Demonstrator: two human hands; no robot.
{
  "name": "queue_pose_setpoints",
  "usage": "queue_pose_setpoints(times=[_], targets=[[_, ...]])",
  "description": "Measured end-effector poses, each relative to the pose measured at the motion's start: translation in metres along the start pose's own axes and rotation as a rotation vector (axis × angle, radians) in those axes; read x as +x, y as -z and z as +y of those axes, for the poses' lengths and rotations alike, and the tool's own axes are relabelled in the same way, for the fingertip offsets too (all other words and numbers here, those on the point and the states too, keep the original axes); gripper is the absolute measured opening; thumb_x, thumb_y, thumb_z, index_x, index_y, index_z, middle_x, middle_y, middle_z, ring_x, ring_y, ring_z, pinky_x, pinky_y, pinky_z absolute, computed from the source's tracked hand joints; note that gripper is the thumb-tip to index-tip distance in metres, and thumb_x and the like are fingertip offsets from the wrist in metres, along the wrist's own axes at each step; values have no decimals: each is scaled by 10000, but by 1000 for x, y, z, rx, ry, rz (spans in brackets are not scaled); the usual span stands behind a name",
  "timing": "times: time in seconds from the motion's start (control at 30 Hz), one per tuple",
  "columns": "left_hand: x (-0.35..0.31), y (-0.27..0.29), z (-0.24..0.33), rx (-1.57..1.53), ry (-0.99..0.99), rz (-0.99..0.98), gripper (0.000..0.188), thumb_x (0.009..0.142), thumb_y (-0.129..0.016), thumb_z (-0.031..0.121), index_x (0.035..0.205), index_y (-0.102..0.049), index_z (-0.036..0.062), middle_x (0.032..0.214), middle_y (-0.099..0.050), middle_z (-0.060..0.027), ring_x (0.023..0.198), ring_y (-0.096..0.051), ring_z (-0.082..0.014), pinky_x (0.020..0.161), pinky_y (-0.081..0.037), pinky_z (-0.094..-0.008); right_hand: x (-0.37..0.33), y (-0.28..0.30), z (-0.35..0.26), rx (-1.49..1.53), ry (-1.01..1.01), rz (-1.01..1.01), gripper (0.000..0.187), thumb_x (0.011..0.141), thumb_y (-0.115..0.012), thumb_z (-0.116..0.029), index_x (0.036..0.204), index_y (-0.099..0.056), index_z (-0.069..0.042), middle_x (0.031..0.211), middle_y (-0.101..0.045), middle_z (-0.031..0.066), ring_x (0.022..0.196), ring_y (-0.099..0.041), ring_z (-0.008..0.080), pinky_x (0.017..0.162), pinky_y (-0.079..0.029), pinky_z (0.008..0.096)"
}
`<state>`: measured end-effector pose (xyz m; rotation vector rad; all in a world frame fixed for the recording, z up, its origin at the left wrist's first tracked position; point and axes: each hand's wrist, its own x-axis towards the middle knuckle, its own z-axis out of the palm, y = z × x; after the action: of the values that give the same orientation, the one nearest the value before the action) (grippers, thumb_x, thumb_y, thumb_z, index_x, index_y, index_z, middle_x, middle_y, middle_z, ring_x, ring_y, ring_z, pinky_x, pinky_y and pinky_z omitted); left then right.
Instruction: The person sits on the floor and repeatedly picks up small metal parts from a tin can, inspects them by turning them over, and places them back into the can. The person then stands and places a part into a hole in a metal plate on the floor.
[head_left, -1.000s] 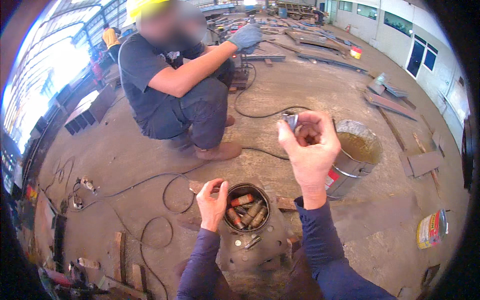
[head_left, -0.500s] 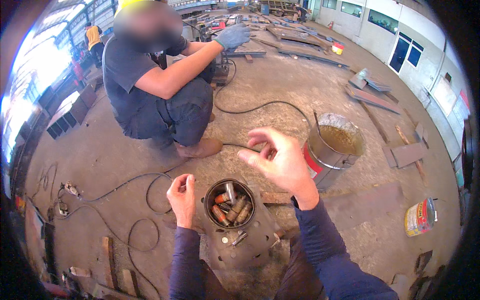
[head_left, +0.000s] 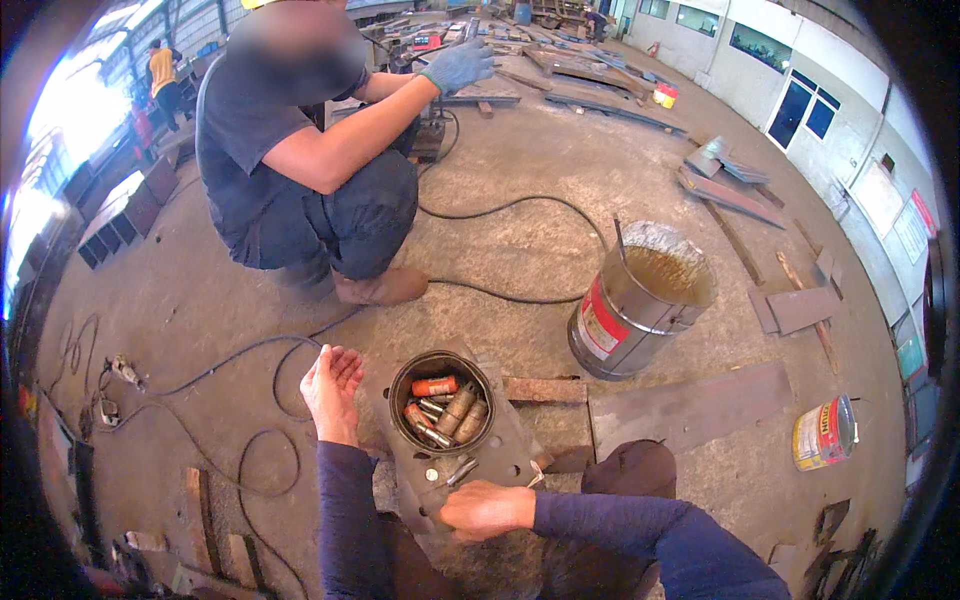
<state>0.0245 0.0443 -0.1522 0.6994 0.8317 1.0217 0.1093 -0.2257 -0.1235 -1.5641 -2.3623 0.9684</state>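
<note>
My left hand (head_left: 333,393) is raised just left of a round dark pot (head_left: 391,410), fingers extended and nothing in it. Inside the pot lie several cylindrical metal pieces (head_left: 460,408), some bare steel and one bright orange piece (head_left: 434,386) near the far wall. The pot stands on a metal plate (head_left: 510,440) with holes in it. On the near part of this plate my right hand (head_left: 487,512) is low, its fingers curled downward; whatever they hold is hidden. A short steel cylinder (head_left: 462,470) and a small pale disc (head_left: 432,475) lie just beyond it.
A person with a grey glove (head_left: 458,68) squats ahead on the left. A large metal bucket (head_left: 640,300) stands right of the pot, a smaller yellow-and-red can (head_left: 826,434) farther right. Black cable (head_left: 500,290) winds over the floor; a flat plate (head_left: 690,405) lies at right.
My right hand has come down from above the pot to the near part of the plate, its fingers curling. The left hand's fingers have straightened. The pieces in the pot lie differently.
</note>
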Motion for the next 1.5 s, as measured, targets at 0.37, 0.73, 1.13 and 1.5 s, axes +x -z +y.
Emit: queue_pose_setpoints(times=[0.37, 0.73, 1.13, 1.5], targets=[[22, 16, -21, -144, 38, -29, 298, 986, -715, 312, 1055, -662, 27, 998, -722, -118, 924, -702, -251, 780, -568, -360, -2, -8, 24, -17, 0, -17, 256, 825, -657, -220, 861, -704, 29, 821, -701, 252, 812, -706, 442, 709, -566, 539], [3, 15, -1, 6, -8, 96, 276, 996, -654, 220, 1092, -639, -38, 1027, -730, -201, 904, -716, -295, 750, -580, -382, -60, 56, 70, -157, -383, -190, 232, 877, -653, -199, 1000, -706, -9, 856, -693, 248, 880, -682, 435, 781, -525, 540], [-9, -18, -19, 196, -353, 124, 248, 982, -684, 195, 968, -698, -51, 917, -758, -162, 783, -744, -213, 657, -585, -303, -6, -54, 68, -454, -70, 58, 321, 888, -606, -92, 1190, -615, 16, 1124, -636, 158, 723, -719, 278, 580, -583, 392], [-125, -19, 64, 449, -629, 94, 278, 1015, -675, 237, 1041, -736, -33, 961, -768, -122, 897, -748, -212, 777, -564, -314, 8, -86, 99, -486, -138, 48, 226, 827, -675, -130, 1006, -616, -6, 952, -647, 175, 666, -695, 310, 525, -558, 425]])
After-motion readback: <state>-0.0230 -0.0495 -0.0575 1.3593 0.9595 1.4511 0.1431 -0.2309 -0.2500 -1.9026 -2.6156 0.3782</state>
